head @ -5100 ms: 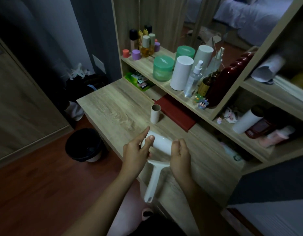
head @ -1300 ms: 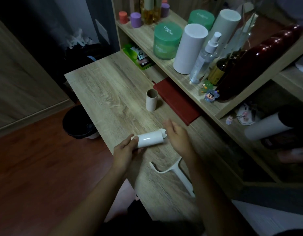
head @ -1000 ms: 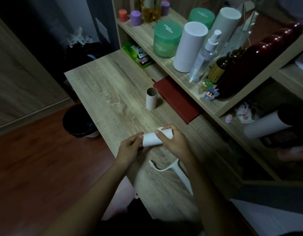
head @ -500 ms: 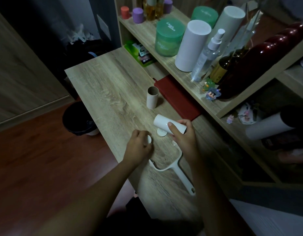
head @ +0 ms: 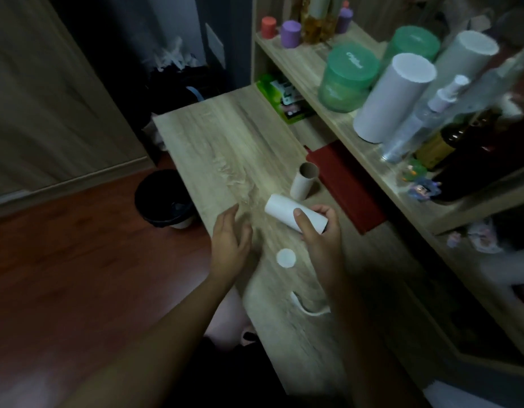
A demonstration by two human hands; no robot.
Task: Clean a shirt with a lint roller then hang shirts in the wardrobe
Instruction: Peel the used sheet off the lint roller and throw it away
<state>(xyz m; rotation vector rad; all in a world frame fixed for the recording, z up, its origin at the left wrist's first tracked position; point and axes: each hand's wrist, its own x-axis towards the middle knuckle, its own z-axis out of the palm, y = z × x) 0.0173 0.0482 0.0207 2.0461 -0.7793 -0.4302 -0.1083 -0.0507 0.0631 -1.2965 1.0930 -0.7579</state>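
My right hand (head: pixel 321 234) grips a white lint roll (head: pixel 290 212) and holds it tilted just above the wooden desk (head: pixel 225 142). My left hand (head: pixel 230 235) hovers flat and empty to the left of it, fingers apart. A small white round cap (head: pixel 286 257) lies on the desk between my hands. The white lint roller handle (head: pixel 306 307) lies nearer to me, mostly hidden under my right forearm. An empty cardboard tube (head: pixel 304 181) stands upright just behind the roll. No shirt is in view.
A dark red book (head: pixel 346 184) lies at the desk's back. The shelf (head: pixel 313 69) to the right carries green jars (head: pixel 347 78), white cylinders (head: pixel 393 95), bottles and small figures. A black waste bin (head: pixel 163 198) stands on the red-brown floor left of the desk.
The roll came off the handle, which now lies on the desk. My right hand took the roll alone and lifted it back; my left hand let go, leaving the round cap on the desk.
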